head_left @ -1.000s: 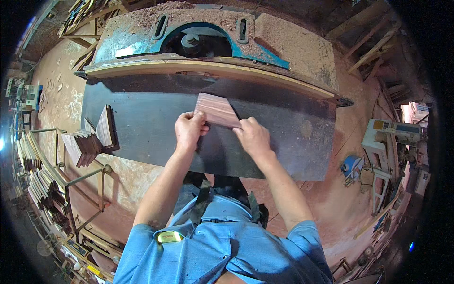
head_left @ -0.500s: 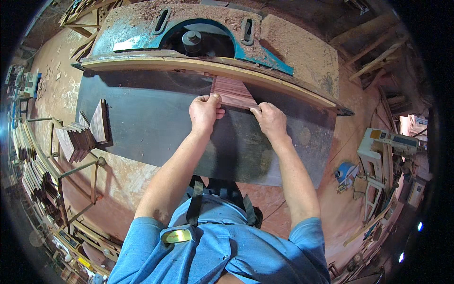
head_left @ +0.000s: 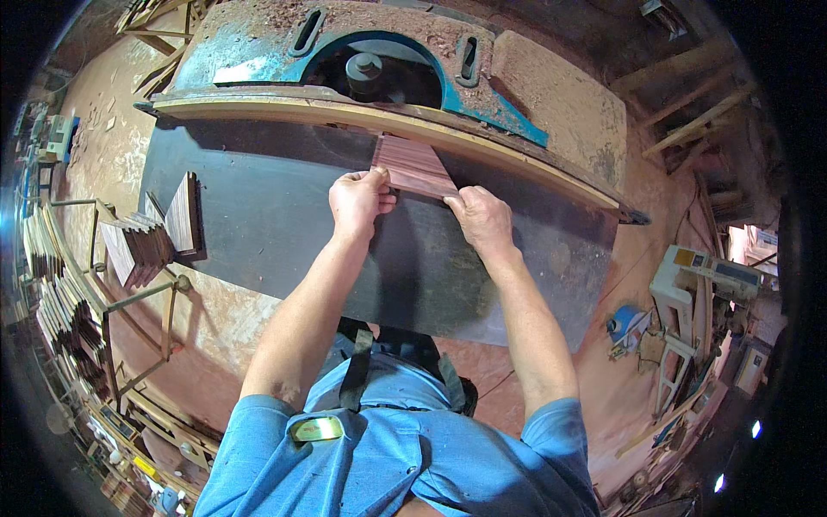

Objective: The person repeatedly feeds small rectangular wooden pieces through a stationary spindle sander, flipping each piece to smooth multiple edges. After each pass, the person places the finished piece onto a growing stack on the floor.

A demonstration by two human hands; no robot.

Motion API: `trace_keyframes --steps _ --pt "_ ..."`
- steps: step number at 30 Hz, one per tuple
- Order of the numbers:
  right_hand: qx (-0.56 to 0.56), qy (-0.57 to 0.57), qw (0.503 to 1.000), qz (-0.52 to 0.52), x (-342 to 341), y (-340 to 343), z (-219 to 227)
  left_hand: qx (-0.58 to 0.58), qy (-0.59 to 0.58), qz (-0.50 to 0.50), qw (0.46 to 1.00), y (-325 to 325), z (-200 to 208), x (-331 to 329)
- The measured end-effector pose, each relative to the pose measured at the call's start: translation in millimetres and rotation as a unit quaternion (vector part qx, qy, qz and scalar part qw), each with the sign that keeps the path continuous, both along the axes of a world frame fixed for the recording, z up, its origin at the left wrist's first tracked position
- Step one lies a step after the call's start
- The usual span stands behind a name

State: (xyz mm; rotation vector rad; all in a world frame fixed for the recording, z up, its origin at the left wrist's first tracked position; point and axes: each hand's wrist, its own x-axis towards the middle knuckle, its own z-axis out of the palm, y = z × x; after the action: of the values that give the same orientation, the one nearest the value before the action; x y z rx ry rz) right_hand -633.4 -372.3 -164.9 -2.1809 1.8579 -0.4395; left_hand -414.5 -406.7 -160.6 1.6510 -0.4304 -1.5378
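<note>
A reddish-brown striped wooden board (head_left: 412, 164) with a slanted right edge lies on the dark metal machine table (head_left: 284, 233). Its far end meets the long wooden fence (head_left: 284, 110). My left hand (head_left: 358, 200) is closed on the board's near left corner, thumb on top. With thumb and fingers, my right hand (head_left: 482, 219) grips the near right corner. Behind the fence, a teal guard (head_left: 448, 90) curves around a dark spindle (head_left: 363, 71). Whether the cutter turns cannot be seen.
On the table's left end stand pieces of similar board (head_left: 183, 215). More stacked boards (head_left: 133, 250) sit beside it, near a metal-framed rack (head_left: 142, 297). Wood dust covers the machine top (head_left: 560, 103). A light grey machine (head_left: 676, 280) stands at right.
Both hands and the board have shifted slightly left along the fence. My grip on the board looks the same. The whole view has also moved a little.
</note>
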Motion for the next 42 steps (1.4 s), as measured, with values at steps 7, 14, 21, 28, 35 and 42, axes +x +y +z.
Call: trace_keyframes --steps 7,14,21,28,35,42 --pt "-0.005 -0.008 1.0 0.009 9.9 -4.1 0.9 0.003 0.004 0.01 1.0 -3.3 -1.4 9.9" --pt "0.005 0.002 1.0 0.013 21.6 -8.1 0.7 0.01 -0.002 0.013 1.0 -7.3 0.0 22.0" --pt "0.012 -0.006 1.0 0.018 27.8 -10.6 1.9 0.0 0.012 0.034 0.999 -8.2 3.0 25.8" --pt "0.011 -0.015 1.0 0.014 33.1 -13.3 3.9 -0.001 -0.007 0.042 0.999 -9.5 6.0 29.0" --pt "0.019 -0.011 1.0 0.012 36.6 -13.9 5.0 0.001 -0.012 0.024 1.0 -9.6 2.3 33.4" --pt "0.007 -0.011 1.0 0.015 39.1 -13.2 0.5 -0.002 -0.012 0.022 1.0 -11.3 2.8 36.8"
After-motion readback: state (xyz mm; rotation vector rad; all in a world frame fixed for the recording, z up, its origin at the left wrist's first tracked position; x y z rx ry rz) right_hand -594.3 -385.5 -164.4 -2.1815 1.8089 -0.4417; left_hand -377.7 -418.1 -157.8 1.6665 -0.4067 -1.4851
